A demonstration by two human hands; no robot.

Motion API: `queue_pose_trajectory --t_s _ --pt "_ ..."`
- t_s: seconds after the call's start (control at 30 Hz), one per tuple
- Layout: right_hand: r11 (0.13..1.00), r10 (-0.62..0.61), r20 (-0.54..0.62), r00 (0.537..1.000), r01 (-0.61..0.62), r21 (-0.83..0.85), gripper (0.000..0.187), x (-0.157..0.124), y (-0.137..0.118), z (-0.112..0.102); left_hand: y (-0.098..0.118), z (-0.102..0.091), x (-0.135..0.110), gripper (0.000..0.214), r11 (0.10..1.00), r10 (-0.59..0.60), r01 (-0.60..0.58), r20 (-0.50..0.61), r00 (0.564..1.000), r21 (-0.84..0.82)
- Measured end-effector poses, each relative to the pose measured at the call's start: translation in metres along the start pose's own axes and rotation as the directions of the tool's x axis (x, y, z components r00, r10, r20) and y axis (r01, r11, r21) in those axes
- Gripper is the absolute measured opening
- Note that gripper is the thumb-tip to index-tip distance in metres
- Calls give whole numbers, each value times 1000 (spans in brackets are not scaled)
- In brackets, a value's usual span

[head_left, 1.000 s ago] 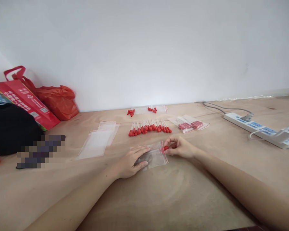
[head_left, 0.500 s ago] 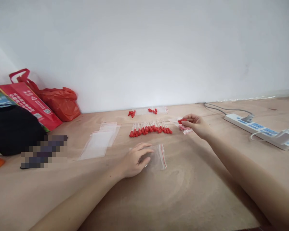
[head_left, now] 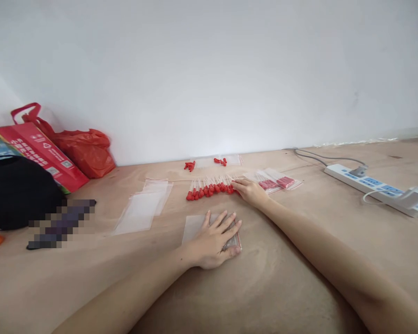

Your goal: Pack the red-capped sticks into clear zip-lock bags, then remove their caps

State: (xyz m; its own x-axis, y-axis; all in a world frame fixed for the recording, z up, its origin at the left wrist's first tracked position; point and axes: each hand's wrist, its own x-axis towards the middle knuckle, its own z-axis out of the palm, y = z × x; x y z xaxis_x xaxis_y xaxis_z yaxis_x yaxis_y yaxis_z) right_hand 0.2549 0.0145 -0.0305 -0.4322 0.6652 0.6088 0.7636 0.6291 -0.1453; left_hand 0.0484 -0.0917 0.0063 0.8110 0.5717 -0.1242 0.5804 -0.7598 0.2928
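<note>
My left hand (head_left: 216,239) lies flat with fingers spread on a clear zip bag (head_left: 191,226) with a red seal line, covering much of it. A row of thin droppers with red bulbs (head_left: 211,188) lies beyond it, bulbs toward me. My right hand (head_left: 249,191) is at the row's right end, its fingers closed over the last red bulbs; the fingertips are partly hidden. Just right of that hand rest two zip bags with red-bulbed droppers inside, a nearer bag (head_left: 267,184) and a farther-right bag (head_left: 286,182).
Flat zip bags (head_left: 137,211) overlap on the left. Loose red bulbs (head_left: 190,165) and another bag (head_left: 233,160) lie by the wall. A power strip (head_left: 376,188) with cables stands right. A red plastic bag (head_left: 87,150), a black bag (head_left: 21,192) and a blurred dark item (head_left: 62,222) are left.
My right hand has moved left from the filled bags to the row's right end, and a filled bag now shows there. My left hand has spread flat onto the zip bag.
</note>
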Motion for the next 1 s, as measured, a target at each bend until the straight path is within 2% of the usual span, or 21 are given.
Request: queue_pose_trajectory --t_s 0.1,0.17,0.23,0.3,0.4,0.5,0.6,0.7,0.77,0.8,0.83,0.9,1.0 --pt "1000 -14 34 999 14 -23 26 -2 -3 -1 0 3 0 58 999 -17 14 -70 997 -46" --pt "999 18 23 1000 -17 -47 30 -5 -4 -5 -1 3 2 52 991 -89 68 -187 978 -117" --pt "993 89 -30 996 -91 -71 32 -8 -3 -11 -5 0 3 41 971 -200 144 -315 928 -192" --pt "977 178 -113 978 -189 -95 30 -13 1 -17 -12 -5 3 31 949 -293 218 -386 875 -226" --pt "927 304 -252 919 -347 -144 27 -23 12 -25 -24 -12 2 31 929 -357 285 -366 859 -236" --pt "874 367 -338 867 -445 -195 26 -38 22 -33 -32 -15 0 37 880 -437 357 -241 866 -313" --pt "864 359 -289 887 -433 -257 27 -53 25 -40 -36 -17 -2 26 843 -480 410 -143 865 -349" --pt "858 352 -192 916 -398 -325 35 -63 26 -45 -43 -24 -9 18 836 -482 376 -208 851 -400" --pt "841 366 -167 915 -402 -362 35 -66 28 -45 -56 -35 -21 19 804 -520 362 -263 813 -471" --pt "834 371 -159 915 -404 -376 33 -66 29 -44 -65 -43 -29 21 786 -555 372 -298 777 -494" --pt "831 372 -148 916 -400 -388 30 -65 31 -43 -76 -52 -38 25 774 -592 400 -339 731 -491" --pt "832 361 -116 925 -376 -408 24 -63 33 -39 -101 -70 -61 36 701 -703 503 -374 604 -505" --pt "831 350 -73 934 -345 -436 24 -60 35 -36 -138 -90 -94 41 607 -794 609 -352 496 -511"
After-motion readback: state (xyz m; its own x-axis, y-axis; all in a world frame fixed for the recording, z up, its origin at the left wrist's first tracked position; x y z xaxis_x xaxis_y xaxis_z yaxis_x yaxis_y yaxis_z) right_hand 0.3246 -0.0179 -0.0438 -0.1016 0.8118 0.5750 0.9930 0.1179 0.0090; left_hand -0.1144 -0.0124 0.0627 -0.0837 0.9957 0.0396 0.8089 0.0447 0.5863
